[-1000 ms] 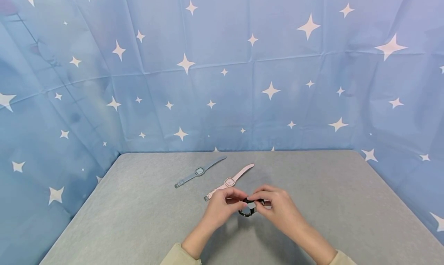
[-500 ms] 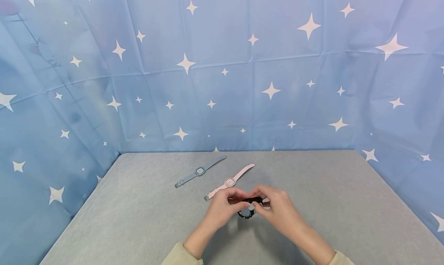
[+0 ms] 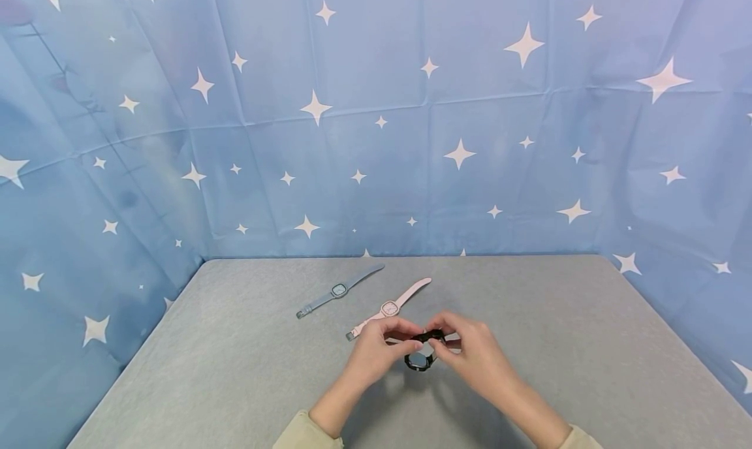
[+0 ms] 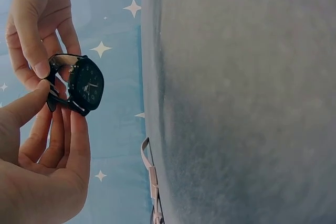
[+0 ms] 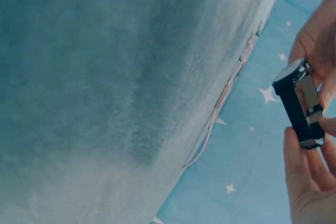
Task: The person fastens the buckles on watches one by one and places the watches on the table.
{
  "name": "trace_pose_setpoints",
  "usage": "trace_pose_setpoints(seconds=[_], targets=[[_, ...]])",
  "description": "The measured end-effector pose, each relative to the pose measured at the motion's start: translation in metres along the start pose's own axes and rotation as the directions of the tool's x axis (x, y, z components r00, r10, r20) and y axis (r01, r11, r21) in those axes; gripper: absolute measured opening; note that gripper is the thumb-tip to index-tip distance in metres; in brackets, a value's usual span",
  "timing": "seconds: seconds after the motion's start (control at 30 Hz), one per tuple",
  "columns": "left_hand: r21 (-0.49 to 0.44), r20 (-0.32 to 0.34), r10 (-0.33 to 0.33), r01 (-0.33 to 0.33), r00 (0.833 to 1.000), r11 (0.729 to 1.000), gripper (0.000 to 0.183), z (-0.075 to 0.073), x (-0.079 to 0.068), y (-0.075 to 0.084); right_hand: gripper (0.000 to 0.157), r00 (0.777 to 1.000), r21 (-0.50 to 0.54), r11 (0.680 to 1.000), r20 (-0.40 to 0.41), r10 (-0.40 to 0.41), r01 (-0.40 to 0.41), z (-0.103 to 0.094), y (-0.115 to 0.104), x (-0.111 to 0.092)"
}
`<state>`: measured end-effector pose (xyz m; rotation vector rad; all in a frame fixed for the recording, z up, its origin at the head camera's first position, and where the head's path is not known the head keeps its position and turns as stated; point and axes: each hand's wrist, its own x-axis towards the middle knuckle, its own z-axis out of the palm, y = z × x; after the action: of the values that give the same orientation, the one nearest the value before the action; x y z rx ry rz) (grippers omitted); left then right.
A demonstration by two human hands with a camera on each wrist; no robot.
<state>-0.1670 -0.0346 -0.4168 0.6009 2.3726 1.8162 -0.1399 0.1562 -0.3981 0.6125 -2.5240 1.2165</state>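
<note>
A black wristwatch [image 3: 418, 361] is held up off the table between both hands, its strap bent round into a loop. My left hand [image 3: 376, 351] pinches the strap on one side, thumb against index finger. From the other side my right hand [image 3: 473, 350] pinches the strap near its joined ends. In the left wrist view the dark round dial [image 4: 90, 85] faces away from the palms, and fingertips of both hands meet at the strap's ends. The right wrist view shows the strap [image 5: 294, 107] edge-on with a lighter inner side. Fingers partly hide the buckle.
Beyond the left hand a pink watch [image 3: 389, 309] lies stretched out on the grey table [image 3: 558, 318]. Farther back and left lies a blue watch [image 3: 339, 290], also laid flat. A blue curtain [image 3: 376, 155] with white stars hangs behind the table.
My right fingers have shifted along the black strap, the index finger drawing back from over it. The watch has tilted slightly, so more of its case shows below. Both arms stay nearly in place.
</note>
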Motion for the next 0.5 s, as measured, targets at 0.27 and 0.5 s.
trace_pose_setpoints(seconds=[0.27, 0.5], targets=[[-0.031, -0.012, -0.001, 0.001, 1.0, 1.0, 0.015, -0.0017, 0.0009, -0.0015, 0.027, 0.999, -0.007, 1.0, -0.037, -0.016, 0.016, -0.0016, 0.001, -0.0016], [-0.132, 0.008, -0.048, 0.049, 0.999, 0.99, 0.019, -0.0042, 0.0018, -0.0017, 0.036, 0.995, -0.017, 0.998, -0.074, -0.064, 0.063, -0.0034, 0.0037, -0.0029]])
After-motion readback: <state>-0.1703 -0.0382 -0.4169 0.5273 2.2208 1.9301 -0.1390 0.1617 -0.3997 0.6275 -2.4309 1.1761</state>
